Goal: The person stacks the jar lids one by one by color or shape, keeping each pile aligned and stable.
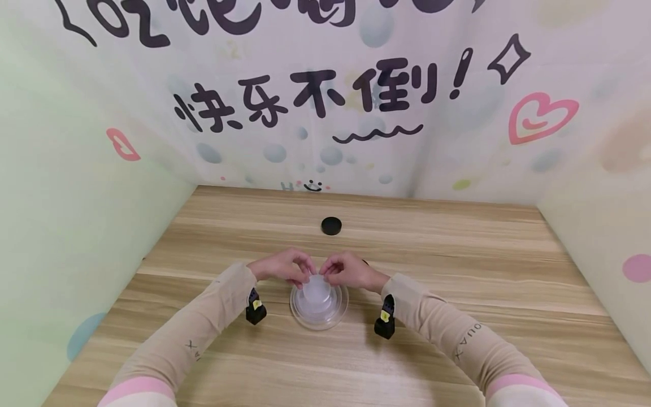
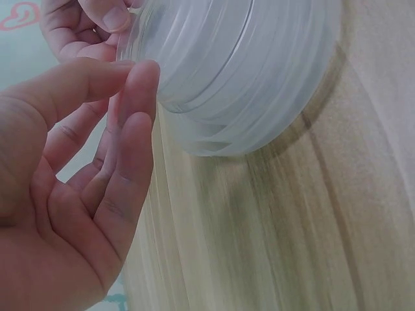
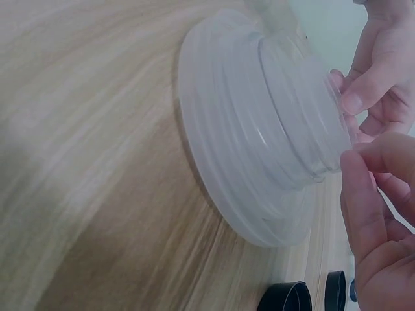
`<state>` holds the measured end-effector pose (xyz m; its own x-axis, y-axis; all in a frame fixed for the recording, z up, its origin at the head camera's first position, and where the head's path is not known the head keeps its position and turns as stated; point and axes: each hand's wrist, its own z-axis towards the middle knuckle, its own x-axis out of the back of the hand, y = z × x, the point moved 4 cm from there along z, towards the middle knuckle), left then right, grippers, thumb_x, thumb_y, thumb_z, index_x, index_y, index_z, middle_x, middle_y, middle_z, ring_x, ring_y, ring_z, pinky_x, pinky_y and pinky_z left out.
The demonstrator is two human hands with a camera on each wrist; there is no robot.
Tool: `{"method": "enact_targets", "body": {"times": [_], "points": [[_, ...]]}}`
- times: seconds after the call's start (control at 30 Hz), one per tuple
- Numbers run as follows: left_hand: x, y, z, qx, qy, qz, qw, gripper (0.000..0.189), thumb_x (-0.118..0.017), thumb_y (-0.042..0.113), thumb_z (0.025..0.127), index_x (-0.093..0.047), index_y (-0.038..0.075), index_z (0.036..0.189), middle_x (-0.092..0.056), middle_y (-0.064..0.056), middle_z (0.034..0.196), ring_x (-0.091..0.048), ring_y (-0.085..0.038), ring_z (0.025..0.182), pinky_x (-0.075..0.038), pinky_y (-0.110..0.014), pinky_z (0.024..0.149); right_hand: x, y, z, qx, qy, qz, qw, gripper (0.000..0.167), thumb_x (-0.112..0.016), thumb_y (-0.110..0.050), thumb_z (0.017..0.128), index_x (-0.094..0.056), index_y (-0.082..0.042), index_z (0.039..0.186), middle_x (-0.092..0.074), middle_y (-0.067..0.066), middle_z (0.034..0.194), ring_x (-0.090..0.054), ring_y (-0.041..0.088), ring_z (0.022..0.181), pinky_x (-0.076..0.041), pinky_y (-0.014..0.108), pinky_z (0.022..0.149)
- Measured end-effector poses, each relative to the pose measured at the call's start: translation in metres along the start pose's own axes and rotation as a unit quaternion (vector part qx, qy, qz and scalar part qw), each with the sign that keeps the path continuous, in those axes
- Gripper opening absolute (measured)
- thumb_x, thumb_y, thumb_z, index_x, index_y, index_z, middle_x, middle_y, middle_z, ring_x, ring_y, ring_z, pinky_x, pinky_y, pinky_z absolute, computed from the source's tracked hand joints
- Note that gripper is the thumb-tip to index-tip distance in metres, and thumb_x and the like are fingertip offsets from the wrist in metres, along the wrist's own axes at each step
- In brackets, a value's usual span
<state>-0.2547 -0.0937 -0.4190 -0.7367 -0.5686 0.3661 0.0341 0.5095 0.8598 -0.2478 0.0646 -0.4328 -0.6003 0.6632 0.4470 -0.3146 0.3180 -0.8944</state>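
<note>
A stepped stack of clear, frosted round plastic pieces [image 1: 319, 324] stands on the wooden table, wide at the base and narrower toward the top. The small uppermost piece [image 1: 317, 291] shows a round pale face in the head view. My left hand [image 1: 286, 265] pinches its far-left rim between thumb and index finger, the other fingers loosely bent. At the far-right rim, my right hand [image 1: 351, 270] pinches the same piece. In the right wrist view, the ridged side of the stack [image 3: 259, 129] shows, with both hands' fingertips at its narrow end.
A black round cap [image 1: 331, 226] lies on the table beyond the hands. Two black round pieces show low in the right wrist view, an open-rimmed one [image 3: 286, 298] nearer. The wooden table [image 1: 458, 243] meets a printed cloth backdrop [image 1: 315, 164] behind and pale side walls.
</note>
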Motion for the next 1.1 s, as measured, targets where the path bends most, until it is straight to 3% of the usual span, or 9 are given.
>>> {"method": "enact_targets", "body": {"times": [0.2, 0.33, 0.53, 0.7, 0.9, 1.1], "points": [[0.001, -0.002, 0.000, 0.001, 0.003, 0.008, 1.0000, 0.020, -0.060, 0.001, 0.080, -0.057, -0.005, 0.098, -0.055, -0.011, 0.086, -0.060, -0.015, 0.064, -0.051, -0.038, 0.067, 0.000, -0.014, -0.003, -0.029, 0.015, -0.021, 0.9993, 0.014, -0.059, 0.004, 0.078, -0.062, 0.006, 0.091, -0.063, 0.012, 0.084, -0.056, 0.014, 0.075, -0.049, 0.021, 0.063], [0.002, -0.004, 0.001, 0.009, 0.005, 0.013, 0.9999, 0.020, -0.060, 0.003, 0.081, -0.057, -0.004, 0.099, -0.055, -0.010, 0.086, -0.059, -0.016, 0.065, -0.051, -0.038, 0.067, 0.001, -0.005, -0.002, -0.031, 0.020, -0.015, 0.9992, 0.014, -0.060, 0.003, 0.076, -0.063, 0.003, 0.090, -0.063, 0.007, 0.082, -0.055, 0.009, 0.074, -0.049, 0.021, 0.065], [0.003, -0.002, -0.001, 0.024, 0.019, 0.012, 0.9995, 0.018, -0.060, 0.006, 0.082, -0.059, -0.001, 0.098, -0.056, -0.010, 0.086, -0.059, -0.019, 0.067, -0.050, -0.041, 0.068, 0.005, -0.001, -0.006, -0.064, 0.024, 0.014, 0.9976, 0.015, -0.058, -0.001, 0.081, -0.062, 0.004, 0.095, -0.062, 0.009, 0.085, -0.055, 0.012, 0.070, -0.050, 0.027, 0.063], [0.006, -0.002, 0.001, 0.026, 0.039, 0.005, 0.9989, 0.019, -0.060, 0.006, 0.081, -0.059, -0.002, 0.098, -0.057, -0.010, 0.086, -0.058, -0.018, 0.068, -0.050, -0.041, 0.068, 0.016, 0.001, -0.009, -0.092, 0.044, 0.022, 0.9945, 0.019, -0.055, -0.003, 0.083, -0.060, 0.005, 0.100, -0.060, 0.013, 0.090, -0.056, 0.018, 0.074, -0.051, 0.030, 0.065], [0.013, 0.000, 0.007, 0.010, 0.070, 0.001, 0.9975, 0.026, -0.059, 0.006, 0.081, -0.056, -0.007, 0.103, -0.059, -0.009, 0.086, -0.058, -0.019, 0.069, -0.049, -0.042, 0.069, 0.032, 0.003, -0.008, -0.079, 0.075, 0.038, 0.9933, 0.021, -0.054, 0.000, 0.084, -0.056, 0.014, 0.100, -0.058, 0.027, 0.092, -0.055, 0.039, 0.083, -0.052, 0.036, 0.065], [0.020, 0.007, 0.014, 0.003, 0.118, 0.007, 0.9930, 0.027, -0.059, 0.008, 0.082, -0.056, -0.006, 0.105, -0.059, -0.009, 0.086, -0.059, -0.029, 0.077, -0.049, -0.040, 0.070, 0.049, 0.002, -0.006, -0.084, 0.109, 0.027, 0.9901, 0.019, -0.054, -0.001, 0.084, -0.058, 0.011, 0.098, -0.058, 0.026, 0.092, -0.056, 0.039, 0.081, -0.052, 0.033, 0.063]]}}
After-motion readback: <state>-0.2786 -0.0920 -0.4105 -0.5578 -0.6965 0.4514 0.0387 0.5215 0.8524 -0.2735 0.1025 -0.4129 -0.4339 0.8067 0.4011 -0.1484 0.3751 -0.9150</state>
